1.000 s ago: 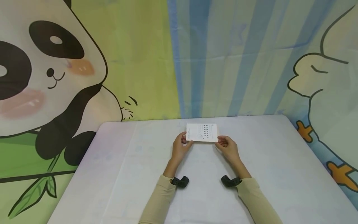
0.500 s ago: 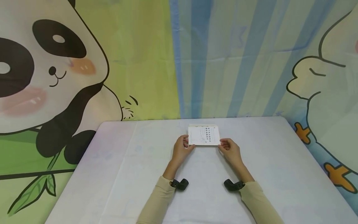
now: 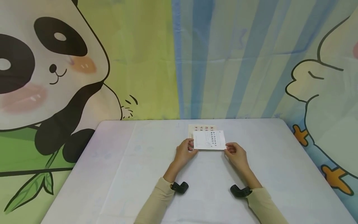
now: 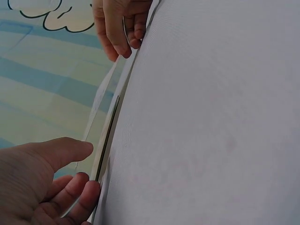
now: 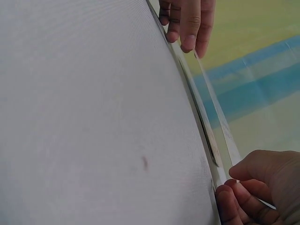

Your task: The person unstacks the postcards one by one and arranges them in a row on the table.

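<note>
Both hands hold a white printed card (image 3: 205,141) over the far part of the table. My left hand (image 3: 183,153) pinches its left side near the front corner, thumb in front and fingers behind. At the opposite side, my right hand (image 3: 237,155) pinches the right front corner between thumb and fingers. A second, cream card (image 3: 191,128) with printed characters lies behind, partly covered by the white one. In the left wrist view the white card (image 4: 99,101) appears edge-on as a thin strip, apart from the flat, dark-edged cream card (image 4: 107,140) beside it.
The white-covered table (image 3: 151,183) ends just beyond the cards, against a striped cloth backdrop (image 3: 218,62). A panda print (image 3: 92,102) is at the left, another cartoon figure (image 3: 330,115) at the right. Black wrist cameras (image 3: 181,188) stick out inward from both wrists.
Both hands have drawn the white card toward me and slightly right. The cream card behind it, hidden at first, now shows along its far and left parts.
</note>
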`<control>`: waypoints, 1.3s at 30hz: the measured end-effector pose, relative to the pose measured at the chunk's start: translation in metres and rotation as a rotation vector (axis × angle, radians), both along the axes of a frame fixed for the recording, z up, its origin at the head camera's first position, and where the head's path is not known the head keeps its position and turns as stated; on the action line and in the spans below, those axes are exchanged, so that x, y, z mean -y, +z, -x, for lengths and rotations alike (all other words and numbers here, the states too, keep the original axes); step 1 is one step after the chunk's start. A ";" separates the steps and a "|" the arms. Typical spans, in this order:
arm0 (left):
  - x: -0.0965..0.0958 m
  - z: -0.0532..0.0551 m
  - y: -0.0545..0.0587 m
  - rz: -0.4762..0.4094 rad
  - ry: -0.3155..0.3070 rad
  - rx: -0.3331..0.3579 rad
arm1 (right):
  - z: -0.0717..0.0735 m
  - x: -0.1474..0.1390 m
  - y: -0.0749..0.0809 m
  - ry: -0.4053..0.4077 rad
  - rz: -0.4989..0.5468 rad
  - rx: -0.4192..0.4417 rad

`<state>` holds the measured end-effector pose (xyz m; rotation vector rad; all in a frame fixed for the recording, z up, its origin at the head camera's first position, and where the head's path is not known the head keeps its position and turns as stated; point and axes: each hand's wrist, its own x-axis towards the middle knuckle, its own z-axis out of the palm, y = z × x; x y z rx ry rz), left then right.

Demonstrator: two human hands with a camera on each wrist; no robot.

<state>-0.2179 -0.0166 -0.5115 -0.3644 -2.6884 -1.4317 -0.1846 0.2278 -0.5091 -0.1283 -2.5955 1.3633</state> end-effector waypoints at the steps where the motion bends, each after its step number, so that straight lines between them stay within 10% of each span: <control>1: -0.001 -0.001 0.001 -0.007 -0.009 0.000 | -0.002 -0.002 0.000 0.001 -0.001 0.004; 39: -0.042 -0.020 -0.007 -0.054 -0.216 0.054 | -0.047 -0.052 0.005 -0.065 -0.080 0.005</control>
